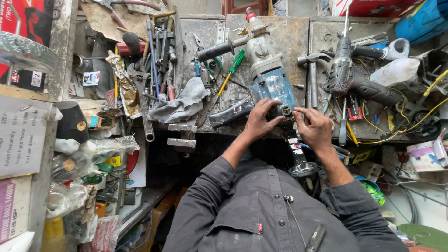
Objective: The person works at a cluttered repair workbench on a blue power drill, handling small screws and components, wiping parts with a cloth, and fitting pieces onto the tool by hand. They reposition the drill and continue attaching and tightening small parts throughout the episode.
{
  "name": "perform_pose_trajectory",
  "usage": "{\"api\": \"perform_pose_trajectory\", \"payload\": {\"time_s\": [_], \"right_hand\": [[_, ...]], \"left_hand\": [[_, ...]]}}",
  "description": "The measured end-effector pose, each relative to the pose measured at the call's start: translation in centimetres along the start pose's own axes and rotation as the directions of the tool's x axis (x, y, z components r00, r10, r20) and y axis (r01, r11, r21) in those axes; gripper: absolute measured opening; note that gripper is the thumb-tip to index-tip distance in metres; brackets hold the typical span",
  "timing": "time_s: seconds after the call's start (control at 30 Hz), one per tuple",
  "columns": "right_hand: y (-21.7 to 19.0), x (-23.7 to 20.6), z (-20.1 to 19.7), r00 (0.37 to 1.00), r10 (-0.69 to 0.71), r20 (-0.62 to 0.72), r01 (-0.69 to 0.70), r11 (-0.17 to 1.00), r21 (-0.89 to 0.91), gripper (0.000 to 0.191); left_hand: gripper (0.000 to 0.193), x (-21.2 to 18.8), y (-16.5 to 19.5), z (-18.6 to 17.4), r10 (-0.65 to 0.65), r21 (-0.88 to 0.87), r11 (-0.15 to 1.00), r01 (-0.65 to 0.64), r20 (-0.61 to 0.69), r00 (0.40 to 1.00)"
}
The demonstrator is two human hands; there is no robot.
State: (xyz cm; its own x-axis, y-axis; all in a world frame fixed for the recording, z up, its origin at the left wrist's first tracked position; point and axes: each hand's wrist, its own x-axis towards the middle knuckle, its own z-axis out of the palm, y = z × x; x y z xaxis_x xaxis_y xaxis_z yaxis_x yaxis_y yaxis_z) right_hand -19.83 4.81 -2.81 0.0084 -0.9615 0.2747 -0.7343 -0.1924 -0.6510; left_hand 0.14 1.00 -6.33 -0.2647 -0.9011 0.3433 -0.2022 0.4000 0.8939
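The person's left hand (259, 120) and right hand (313, 127) both pinch the near end of a big blue and grey drill (268, 70) that lies on the dirty metal bench (289, 32) in the middle. A green screwdriver (232, 70) lies just left of it. A grey rag (182, 105) sits further left. Brown and pink boxes (21, 154) with labels stand at the near left, and a red box (28, 18) is far left

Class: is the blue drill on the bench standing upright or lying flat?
Lying flat. The drill rests lengthwise on the bench, side handle out left. Both hands, left and right, grip its near end.
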Motion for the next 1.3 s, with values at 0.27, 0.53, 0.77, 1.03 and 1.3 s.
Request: {"api": "perform_pose_trajectory", "payload": {"time_s": [0.27,0.53,0.77,1.03,1.3], "right_hand": [[-1.5,0.3,1.7,0.986,-0.164,-0.006,0.156,0.948,-0.277,0.018],[-1.1,1.6,2.0,0.948,-0.309,0.081,0.317,0.875,-0.366,0.014],[1.1,1.9,1.2,0.854,-0.452,0.258,0.520,0.756,-0.397,0.026],[3.5,1.5,1.3,0.800,-0.529,0.282,0.599,0.728,-0.333,0.051],[4.2,0.7,1.8,0.812,-0.544,0.212,0.584,0.746,-0.320,0.057]], "left_hand": [[0.042,0.1,-0.6,-0.2,0.004,0.014,1.000,-0.005,0.010,1.000],[0.043,0.3,-1.1,-0.1,0.040,0.025,0.999,-0.040,-0.003,0.999],[0.043,0.4,-1.0,-0.3,0.041,0.026,0.999,-0.041,0.002,0.999],[0.043,0.4,-1.0,-0.4,0.051,0.047,0.998,-0.052,0.005,0.999],[0.044,0.3,-1.0,-0.5,0.056,0.054,0.997,-0.056,0.007,0.998]]}}
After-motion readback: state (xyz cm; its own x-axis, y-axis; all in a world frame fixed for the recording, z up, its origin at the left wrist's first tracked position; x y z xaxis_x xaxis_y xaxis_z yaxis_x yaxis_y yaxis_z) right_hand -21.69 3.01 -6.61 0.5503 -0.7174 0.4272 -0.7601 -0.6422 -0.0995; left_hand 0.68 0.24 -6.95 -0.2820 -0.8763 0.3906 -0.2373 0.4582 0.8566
